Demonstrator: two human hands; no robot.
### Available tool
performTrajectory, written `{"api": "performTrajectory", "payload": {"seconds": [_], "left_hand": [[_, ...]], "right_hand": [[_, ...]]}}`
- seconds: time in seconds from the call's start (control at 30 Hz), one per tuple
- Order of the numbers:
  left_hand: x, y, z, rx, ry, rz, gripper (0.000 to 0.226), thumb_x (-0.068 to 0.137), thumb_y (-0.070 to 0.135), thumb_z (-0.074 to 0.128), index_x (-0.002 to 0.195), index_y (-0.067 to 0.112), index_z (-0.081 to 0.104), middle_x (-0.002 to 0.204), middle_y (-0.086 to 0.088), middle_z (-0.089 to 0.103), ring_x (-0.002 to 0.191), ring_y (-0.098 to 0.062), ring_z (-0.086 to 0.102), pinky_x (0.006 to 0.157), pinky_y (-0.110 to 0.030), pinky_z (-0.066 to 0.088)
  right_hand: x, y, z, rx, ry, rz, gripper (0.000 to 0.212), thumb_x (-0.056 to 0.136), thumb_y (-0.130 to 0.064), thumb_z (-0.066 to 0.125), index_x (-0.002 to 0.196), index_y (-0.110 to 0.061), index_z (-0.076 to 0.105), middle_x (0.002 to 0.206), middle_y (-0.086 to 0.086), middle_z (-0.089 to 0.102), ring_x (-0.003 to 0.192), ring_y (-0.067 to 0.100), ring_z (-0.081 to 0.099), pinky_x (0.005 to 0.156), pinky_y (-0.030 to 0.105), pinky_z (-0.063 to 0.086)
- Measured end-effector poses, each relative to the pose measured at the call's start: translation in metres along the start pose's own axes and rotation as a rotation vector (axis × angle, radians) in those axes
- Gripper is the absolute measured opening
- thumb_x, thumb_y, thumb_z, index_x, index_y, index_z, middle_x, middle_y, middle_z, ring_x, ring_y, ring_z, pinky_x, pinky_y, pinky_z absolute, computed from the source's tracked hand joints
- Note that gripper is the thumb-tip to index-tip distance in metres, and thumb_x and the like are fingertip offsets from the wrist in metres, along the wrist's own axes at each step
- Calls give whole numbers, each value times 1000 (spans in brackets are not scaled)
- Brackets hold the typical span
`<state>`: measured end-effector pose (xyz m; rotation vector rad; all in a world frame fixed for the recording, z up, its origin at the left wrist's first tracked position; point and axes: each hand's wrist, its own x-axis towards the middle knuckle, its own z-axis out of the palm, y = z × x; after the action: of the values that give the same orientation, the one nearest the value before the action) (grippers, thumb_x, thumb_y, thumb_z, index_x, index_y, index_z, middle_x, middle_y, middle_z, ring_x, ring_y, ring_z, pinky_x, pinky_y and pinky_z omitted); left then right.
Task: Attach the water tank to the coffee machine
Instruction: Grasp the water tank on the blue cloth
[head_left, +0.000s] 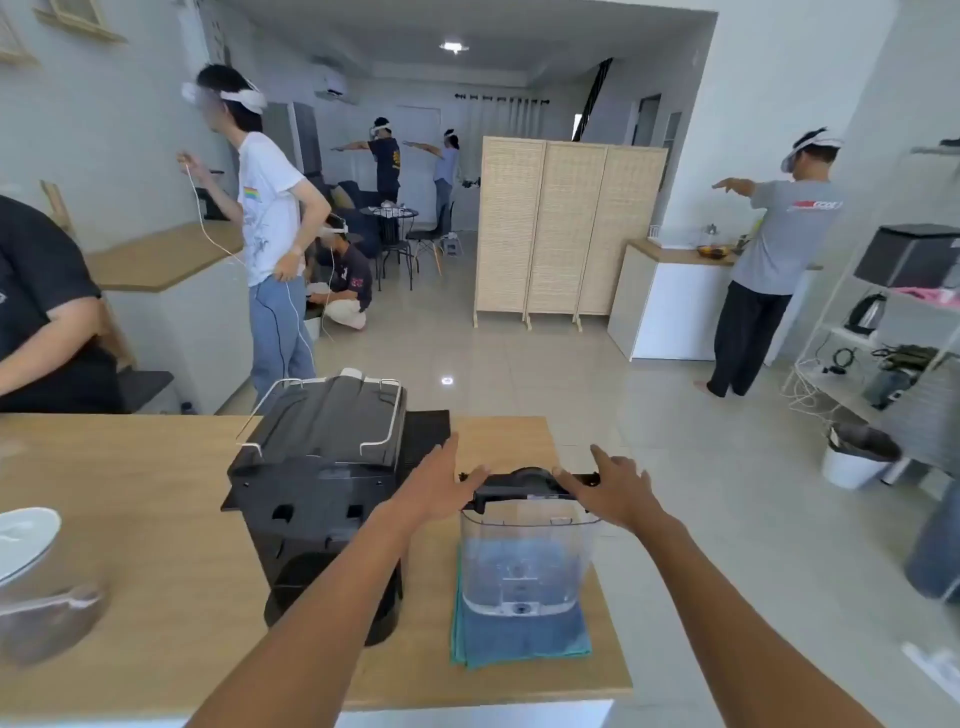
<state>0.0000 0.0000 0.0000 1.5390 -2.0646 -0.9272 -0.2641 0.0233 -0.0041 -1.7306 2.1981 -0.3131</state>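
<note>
A black coffee machine (322, 488) stands on the wooden table (156, 545), its back facing me. To its right a clear water tank (527, 556) with a black lid (527, 486) stands upright on a folded blue cloth (519, 636). My left hand (439, 480) rests on the lid's left end with fingers spread. My right hand (610, 486) lies on the lid's right end, fingers also apart. The tank stands apart from the machine.
A white bowl (23, 540) and a blurred grey object (47, 616) sit at the table's left. The table's right edge runs just beyond the cloth. Several people stand in the room behind. A wire shelf (883, 332) with appliances is at the right.
</note>
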Motion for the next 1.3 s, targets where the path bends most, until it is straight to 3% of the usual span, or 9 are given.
{"api": "performTrajectory", "payload": {"seconds": [0.1,0.27,0.33,0.47,0.6,0.73,0.83,1.13,1.3], "left_hand": [[1,-5,12,-151,-17,-130,94,92,64,55,161,16,12,162,-6,38,139,-22,43,99,-25,32],[6,-15,30,-274,-30,-322,102,80,84,47,156,18,35,158,-5,43,145,-27,39,119,-43,29],[7,-18,38,-292,-15,-295,78,77,87,44,123,27,64,133,2,63,128,-22,53,107,-41,38],[8,-16,52,-390,126,-253,48,79,81,53,75,34,58,98,9,68,106,-14,60,84,-32,38],[3,-18,59,-478,182,-215,35,82,73,59,93,39,65,98,18,68,112,-8,61,77,-19,38],[0,-18,60,-504,209,-194,49,86,65,64,127,38,62,125,9,70,121,-12,60,100,-32,45],[-3,-16,57,-501,279,-108,32,89,52,69,119,57,60,117,24,72,107,1,65,90,-21,48],[-4,-13,60,-548,484,111,44,84,32,80,125,39,67,109,18,78,105,-2,71,81,-17,56],[-9,9,64,-630,477,20,78,73,79,64,139,36,61,129,1,73,123,-17,64,96,-17,51]], "right_hand": [[3,8,4,111,25,3,105,86,-82,44,163,-12,26,159,21,43,151,37,31,122,53,20],[3,13,9,292,-43,16,120,74,-91,46,157,-5,34,148,18,54,134,36,51,105,43,43],[3,16,10,287,-23,5,114,70,-93,44,141,-5,51,123,12,66,106,27,59,78,33,45],[4,19,12,333,17,-6,87,64,-97,45,95,-17,62,86,-4,68,78,9,62,59,25,41],[5,20,17,446,11,-47,79,66,-91,55,107,-24,61,92,-11,66,85,11,64,62,21,41],[3,22,21,592,37,-91,67,77,-76,68,127,-34,55,101,-23,59,97,9,60,67,9,38],[-1,22,24,656,84,-132,54,81,-65,73,127,-49,48,107,-39,55,101,2,59,69,3,37],[-7,21,22,782,94,-176,98,75,-75,64,160,-43,28,141,-22,50,127,4,47,87,-4,34],[-9,11,22,845,150,-148,91,78,-81,50,159,-46,31,120,-36,47,119,1,44,95,17,35]]}}
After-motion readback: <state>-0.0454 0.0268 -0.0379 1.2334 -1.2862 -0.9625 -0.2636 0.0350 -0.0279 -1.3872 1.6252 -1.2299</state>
